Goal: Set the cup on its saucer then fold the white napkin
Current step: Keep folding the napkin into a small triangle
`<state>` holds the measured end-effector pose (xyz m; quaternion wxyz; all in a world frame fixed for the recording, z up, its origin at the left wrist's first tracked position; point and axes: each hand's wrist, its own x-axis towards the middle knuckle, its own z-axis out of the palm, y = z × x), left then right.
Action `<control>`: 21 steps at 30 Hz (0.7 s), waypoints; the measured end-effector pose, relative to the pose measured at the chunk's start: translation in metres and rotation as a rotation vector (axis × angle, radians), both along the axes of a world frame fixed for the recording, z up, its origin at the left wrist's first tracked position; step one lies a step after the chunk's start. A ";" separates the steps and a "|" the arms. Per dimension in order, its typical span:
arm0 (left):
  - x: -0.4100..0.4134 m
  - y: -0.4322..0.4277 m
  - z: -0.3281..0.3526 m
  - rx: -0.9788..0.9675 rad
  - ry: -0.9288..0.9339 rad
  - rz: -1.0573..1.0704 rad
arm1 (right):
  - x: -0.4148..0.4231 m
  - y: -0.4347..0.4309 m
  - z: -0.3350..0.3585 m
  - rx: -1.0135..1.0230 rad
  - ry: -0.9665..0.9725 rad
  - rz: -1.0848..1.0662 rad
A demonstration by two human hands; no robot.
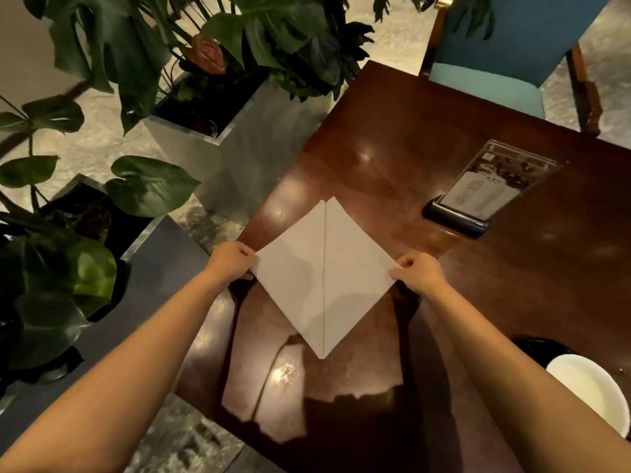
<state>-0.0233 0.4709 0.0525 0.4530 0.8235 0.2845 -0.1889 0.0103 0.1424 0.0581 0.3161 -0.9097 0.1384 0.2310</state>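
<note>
White square-folded napkin (324, 278): matte, lying flat on the dark glossy wooden counter (426, 131). It's folded to a kite shape, two flaps meeting in a straight centre seam, with a slight split at the far tip and a sharp point at the near side. It sits by the counter's left edge, left corner almost at that edge. Left hand (232, 261) pinches the left corner and right hand (418, 273) pinches the right corner, fingers curled on it.

Bare polished wood runs beyond the far tip and to the right, up to a clear acrylic menu stand on a black base (495, 186). White round glossy dish (587, 384) at the near right, partly behind the right forearm; cup or saucer, can't tell. Grey box planters with broad green leaves (232, 158) stand just off the left edge. Teal padded chair (495, 63) at the far corner.
</note>
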 end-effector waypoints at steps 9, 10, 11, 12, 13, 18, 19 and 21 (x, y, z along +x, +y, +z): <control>-0.003 -0.003 0.003 -0.188 -0.005 -0.033 | -0.016 -0.001 0.002 0.270 0.076 -0.338; -0.003 -0.004 0.003 -0.204 -0.011 -0.026 | -0.018 -0.002 0.001 0.318 0.091 -0.399; -0.004 -0.004 0.003 -0.223 -0.023 -0.014 | -0.019 -0.003 0.001 0.378 0.101 -0.460; -0.005 -0.004 0.003 -0.243 -0.049 0.004 | -0.020 -0.004 0.003 0.449 0.107 -0.515; -0.005 -0.003 0.003 -0.270 -0.089 0.020 | -0.021 -0.005 0.005 0.520 0.114 -0.558; -0.006 0.004 0.013 -0.449 -0.248 0.009 | -0.019 -0.013 0.026 0.806 0.132 -0.684; -0.005 0.006 0.016 -0.460 -0.254 0.000 | -0.018 -0.014 0.032 0.858 0.124 -0.698; -0.002 0.009 0.022 -0.501 -0.284 -0.002 | -0.016 -0.016 0.042 0.944 0.090 -0.702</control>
